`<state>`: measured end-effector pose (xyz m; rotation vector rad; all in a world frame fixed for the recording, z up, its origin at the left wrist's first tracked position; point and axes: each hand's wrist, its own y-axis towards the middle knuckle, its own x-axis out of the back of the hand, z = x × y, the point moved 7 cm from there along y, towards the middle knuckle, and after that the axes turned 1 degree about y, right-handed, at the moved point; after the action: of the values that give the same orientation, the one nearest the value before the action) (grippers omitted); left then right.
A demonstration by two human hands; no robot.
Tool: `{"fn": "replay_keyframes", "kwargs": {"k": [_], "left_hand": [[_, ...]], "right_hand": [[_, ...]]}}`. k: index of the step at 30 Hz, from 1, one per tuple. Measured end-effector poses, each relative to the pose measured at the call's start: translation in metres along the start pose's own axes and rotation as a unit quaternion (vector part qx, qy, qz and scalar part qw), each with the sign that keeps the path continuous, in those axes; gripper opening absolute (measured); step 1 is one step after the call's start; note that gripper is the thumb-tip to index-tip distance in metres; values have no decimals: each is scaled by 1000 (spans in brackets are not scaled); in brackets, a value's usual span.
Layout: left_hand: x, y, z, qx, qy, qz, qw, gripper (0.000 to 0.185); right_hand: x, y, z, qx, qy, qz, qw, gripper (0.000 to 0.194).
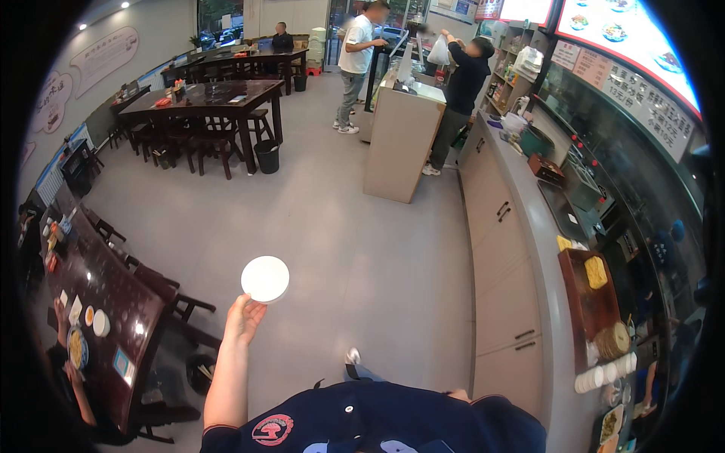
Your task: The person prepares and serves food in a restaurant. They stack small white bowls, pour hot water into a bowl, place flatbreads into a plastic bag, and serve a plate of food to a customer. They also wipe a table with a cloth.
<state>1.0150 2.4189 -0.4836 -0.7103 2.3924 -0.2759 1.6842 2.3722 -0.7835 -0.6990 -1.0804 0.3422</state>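
Note:
My left hand (247,318) reaches out ahead over the floor. Its thumb and fingers pinch the near rim of a small round white dish (265,278), held about level; whether it is a bowl or a lidded cup cannot be told. My right hand is out of view; only a bit of skin shows beside the right side of my dark blue shirt (396,413). Below me, one of my light shoes (353,355) is on the grey floor (317,215).
A dark wooden table (141,300) with stools, a bin (199,374) and a seated diner's bowl (77,346) stands left. Along the right runs a counter (524,226) with a wooden tray (592,294) and stacked white bowls (606,375). Ahead, two people stand by a cashier's desk (399,141).

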Motion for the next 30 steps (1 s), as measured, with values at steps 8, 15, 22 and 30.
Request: {"fn": "replay_keyframes", "kwargs": {"k": [8,15,22,30], "left_hand": [[-51,209,-92,-11,1,-26,1000,52],[-84,404,-171,-21,-11,-27,999,50],[-107,622,-265,-30,8,-6,1000,46],[-138,852,-355,-26,-4,-29,999,44]], "right_hand": [[55,173,177,13,-91,63,994,31],[223,377,522,131,150,-135,971,27],[303,519,689,90,106,-165,976,28],[260,575,687,28,-183,101,978,37]]}}
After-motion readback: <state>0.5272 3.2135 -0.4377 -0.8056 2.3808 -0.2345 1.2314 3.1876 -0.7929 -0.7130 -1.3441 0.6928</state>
